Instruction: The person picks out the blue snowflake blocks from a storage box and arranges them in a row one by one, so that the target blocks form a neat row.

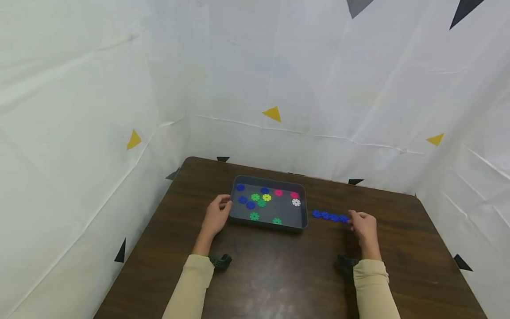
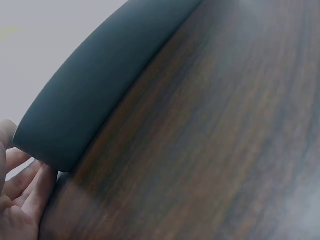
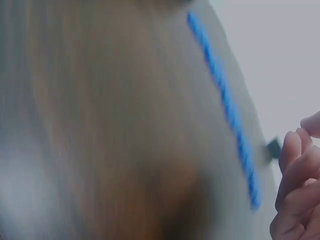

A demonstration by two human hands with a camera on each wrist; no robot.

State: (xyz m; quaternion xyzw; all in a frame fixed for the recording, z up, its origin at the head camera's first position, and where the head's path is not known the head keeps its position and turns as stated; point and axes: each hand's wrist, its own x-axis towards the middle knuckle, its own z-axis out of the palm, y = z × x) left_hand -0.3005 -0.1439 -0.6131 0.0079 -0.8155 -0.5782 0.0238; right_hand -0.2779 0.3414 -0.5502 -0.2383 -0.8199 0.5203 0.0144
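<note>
White sheeting is hanging around the table in the head view, showing three yellow triangles and several dark ones. Dark brown wood grain is running across the tabletop, which is catching a pale glare near the front. One grey tray is resting toward the back and holding twelve small notched discs: four blue, four green, two pink, one yellow and one white. Four more blue discs are lying in a single blue row on the wood, just beyond the tray's right side. The left hand is gripping the tray's left edge, while the right hand is hovering at the row's right end. Two tan sleeves are covering the forearms, and two dark wrist devices are showing below the hands.

From the left wrist, the tray's outer wall is filling the upper left; the thumb is lying near its rim, and the fingers are clamping its lower corner.

From the right wrist, the blue row is appearing edge-on and blurred, and the right fingers are bending loosely together, standing apart from it beside the thumb.
</note>
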